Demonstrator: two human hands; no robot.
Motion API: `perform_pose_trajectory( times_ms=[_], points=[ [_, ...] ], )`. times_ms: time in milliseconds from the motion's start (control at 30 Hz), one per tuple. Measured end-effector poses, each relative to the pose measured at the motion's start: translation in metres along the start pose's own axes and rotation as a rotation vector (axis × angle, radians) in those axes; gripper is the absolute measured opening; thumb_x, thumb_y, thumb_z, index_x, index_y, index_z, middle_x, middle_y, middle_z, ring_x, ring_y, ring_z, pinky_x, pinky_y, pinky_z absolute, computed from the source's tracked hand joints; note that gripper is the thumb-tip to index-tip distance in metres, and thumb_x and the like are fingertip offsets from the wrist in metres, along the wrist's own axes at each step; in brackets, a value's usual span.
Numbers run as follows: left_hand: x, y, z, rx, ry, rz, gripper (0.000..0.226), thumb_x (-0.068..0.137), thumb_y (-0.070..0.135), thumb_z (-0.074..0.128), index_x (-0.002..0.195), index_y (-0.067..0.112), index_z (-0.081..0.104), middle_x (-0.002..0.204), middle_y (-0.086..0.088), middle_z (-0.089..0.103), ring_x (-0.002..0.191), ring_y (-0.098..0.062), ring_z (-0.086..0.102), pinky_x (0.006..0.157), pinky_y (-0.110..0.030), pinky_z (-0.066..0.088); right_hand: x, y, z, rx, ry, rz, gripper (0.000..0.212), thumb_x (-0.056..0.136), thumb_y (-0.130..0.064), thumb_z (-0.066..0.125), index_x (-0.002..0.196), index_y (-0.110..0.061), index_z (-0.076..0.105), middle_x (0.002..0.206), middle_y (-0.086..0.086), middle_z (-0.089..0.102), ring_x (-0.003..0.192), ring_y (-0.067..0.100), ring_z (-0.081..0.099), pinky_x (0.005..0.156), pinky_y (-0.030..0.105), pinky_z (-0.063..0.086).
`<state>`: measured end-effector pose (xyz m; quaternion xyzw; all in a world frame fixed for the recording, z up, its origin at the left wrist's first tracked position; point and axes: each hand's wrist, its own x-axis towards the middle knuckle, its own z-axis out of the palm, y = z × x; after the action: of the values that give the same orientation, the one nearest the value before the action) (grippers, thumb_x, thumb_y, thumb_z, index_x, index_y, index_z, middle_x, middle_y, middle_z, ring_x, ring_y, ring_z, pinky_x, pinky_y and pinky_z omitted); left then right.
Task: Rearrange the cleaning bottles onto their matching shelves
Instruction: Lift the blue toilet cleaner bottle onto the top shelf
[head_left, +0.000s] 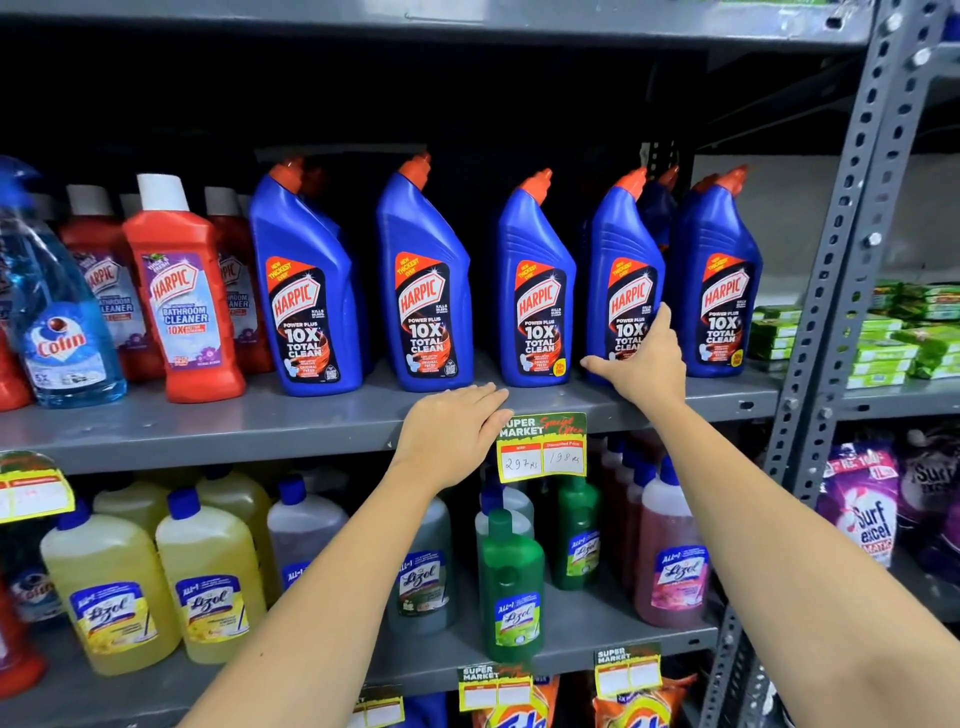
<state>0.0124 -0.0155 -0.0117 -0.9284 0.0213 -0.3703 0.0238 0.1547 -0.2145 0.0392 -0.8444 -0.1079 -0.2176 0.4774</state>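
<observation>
Several blue Harpic bottles with orange caps stand in a row on the grey middle shelf (208, 426). My right hand (641, 364) wraps the lower front of the fourth blue Harpic bottle (626, 249), thumb to its left and fingers on its right side. My left hand (457, 428) lies flat and empty on the shelf's front edge, just below the second blue Harpic bottle (423, 280) and the third blue Harpic bottle (537, 291). Red Harpic bathroom cleaner bottles (182, 291) and a blue Colin spray bottle (57, 322) stand at the left.
The lower shelf holds yellow Lizol bottles (208, 577), a green Lizol bottle (511, 587) and a pink Lizol bottle (672, 561). A price tag (542, 449) hangs from the middle shelf edge. A perforated steel upright (831, 270) stands right; green soap packs (893, 343) and detergent bags (867, 504) lie beyond it.
</observation>
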Motion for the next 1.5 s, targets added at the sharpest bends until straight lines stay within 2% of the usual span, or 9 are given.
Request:
perform_pose_trajectory(
  times_ms=[433,533,667,767,867,1000,1167,1333,1500],
  points=[
    [-0.001,-0.002,0.001,-0.026,0.014,0.009,0.040,0.099,0.041,0.042,0.129,0.020,0.058,0.131,0.000,0.061,0.120,-0.017,0.055,0.092,-0.035,0.044,-0.003,0.005,0.001,-0.010,-0.016,0.001,0.120,0.067,-0.045,0.085,0.154,-0.015,0.007,0.144,0.015,0.043,0.124,0.034,0.052,0.094,0.047,0.047],
    [-0.007,0.001,0.000,-0.088,0.054,0.001,0.045,0.099,0.043,0.036,0.132,0.019,0.054,0.136,-0.001,0.057,0.120,-0.017,0.054,0.098,-0.035,0.037,-0.008,0.006,0.002,0.047,0.011,-0.036,0.120,0.071,-0.052,0.080,0.155,-0.012,0.004,0.148,0.016,0.038,0.132,0.032,0.045,0.102,0.045,0.042],
    [-0.049,0.010,0.013,-0.045,0.161,-0.027,0.052,0.098,0.044,0.037,0.143,0.019,0.038,0.156,-0.006,0.026,0.143,-0.020,0.022,0.115,-0.051,0.007,-0.046,0.025,0.007,0.392,0.322,-0.182,0.085,0.085,-0.042,0.066,0.151,-0.006,0.026,0.145,0.014,0.041,0.135,0.026,0.042,0.112,0.047,0.036],
    [-0.105,0.014,0.039,-0.109,0.207,-0.114,0.053,0.095,0.036,0.045,0.144,0.016,0.037,0.157,-0.011,0.020,0.145,-0.024,0.012,0.115,-0.056,0.006,-0.102,0.070,0.036,0.431,0.520,-0.293,0.049,0.091,-0.014,0.059,0.137,-0.002,0.046,0.132,0.018,0.048,0.124,0.032,0.048,0.102,0.053,0.042],
    [-0.169,0.011,0.082,-0.236,0.053,-0.176,0.047,0.097,0.032,0.040,0.141,0.016,0.042,0.155,-0.009,0.026,0.144,-0.024,0.017,0.113,-0.056,0.017,-0.158,0.112,0.070,0.414,0.399,-0.259,0.036,0.087,-0.005,0.055,0.123,-0.005,0.056,0.118,0.017,0.055,0.111,0.032,0.054,0.098,0.048,0.046],
    [-0.245,0.005,0.140,-0.288,-0.353,-0.198,0.047,0.098,0.038,0.031,0.139,0.018,0.047,0.153,-0.001,0.029,0.140,-0.021,0.029,0.106,-0.052,0.035,-0.197,0.141,0.104,0.399,0.111,-0.123,0.033,0.083,-0.017,0.056,0.116,-0.022,0.058,0.108,0.002,0.057,0.097,0.025,0.061,0.084,0.054,0.051],
    [-0.280,0.000,0.181,-0.102,-0.738,-0.247,0.079,0.094,0.062,0.001,0.141,0.014,0.043,0.148,-0.008,0.041,0.136,-0.028,0.036,0.102,-0.059,0.034,-0.217,0.144,0.121,0.321,-0.131,0.000,0.054,0.082,-0.035,0.067,0.130,-0.018,0.051,0.124,-0.005,0.054,0.116,0.016,0.055,0.098,0.047,0.048],
    [-0.284,0.002,0.195,-0.073,-0.741,-0.274,0.068,0.093,0.060,0.022,0.140,0.014,0.038,0.146,-0.010,0.044,0.136,-0.027,0.032,0.104,-0.057,0.032,-0.233,0.140,0.145,0.112,-0.406,0.080,0.116,0.066,-0.057,0.081,0.153,-0.018,0.016,0.152,0.000,0.034,0.140,0.015,0.034,0.113,0.034,0.035],
    [-0.286,-0.001,0.196,-0.069,-0.746,-0.253,0.069,0.090,0.058,0.028,0.141,0.013,0.038,0.146,-0.011,0.044,0.136,-0.027,0.030,0.101,-0.060,0.035,-0.247,0.137,0.173,0.096,-0.315,0.210,0.121,0.060,-0.049,0.088,0.152,-0.026,0.013,0.149,0.001,0.040,0.137,0.022,0.041,0.106,0.041,0.042]
  ],
)
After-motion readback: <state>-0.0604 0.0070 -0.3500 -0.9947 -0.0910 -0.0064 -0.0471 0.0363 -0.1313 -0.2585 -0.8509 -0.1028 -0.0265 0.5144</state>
